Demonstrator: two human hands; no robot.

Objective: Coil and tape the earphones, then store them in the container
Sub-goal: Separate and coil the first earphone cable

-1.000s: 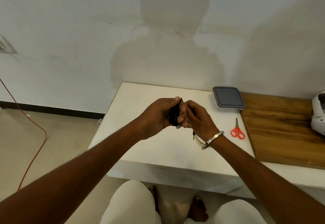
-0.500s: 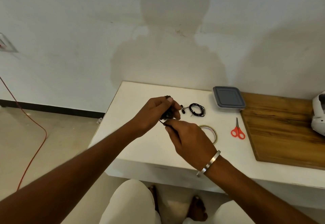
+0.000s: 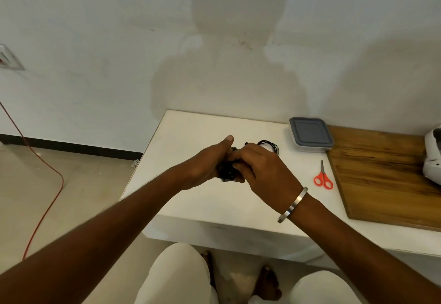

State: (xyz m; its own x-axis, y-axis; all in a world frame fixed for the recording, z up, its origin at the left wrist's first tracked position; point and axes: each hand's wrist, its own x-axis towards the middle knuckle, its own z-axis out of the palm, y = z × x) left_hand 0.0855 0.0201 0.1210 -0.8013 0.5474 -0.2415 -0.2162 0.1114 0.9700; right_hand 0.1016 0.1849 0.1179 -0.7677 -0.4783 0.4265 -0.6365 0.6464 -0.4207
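The right hand point(image 3: 262, 170), drawn away a moment ago, has been brought back to the left hand point(image 3: 207, 163); the earphones point(image 3: 226, 172) are clenched in both grips above the tabletop point(image 3: 191, 132); coiling is judged unfinished; the container point(image 3: 310, 134) is lidded.

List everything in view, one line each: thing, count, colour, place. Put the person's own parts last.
earphones in hand: one, black, bundled between both hands above the table
coiled earphones: one, black, on the table behind the hands
container: one, clear with grey lid on, table's far edge
scissors: one pair, orange handles, on the table beside the board
wooden board: one, brown, right of the table
table: one, white
cable: one, orange, on the floor at left
bracelet: one, silver, right wrist
left hand: grips the bundle
right hand: pinches the bundle
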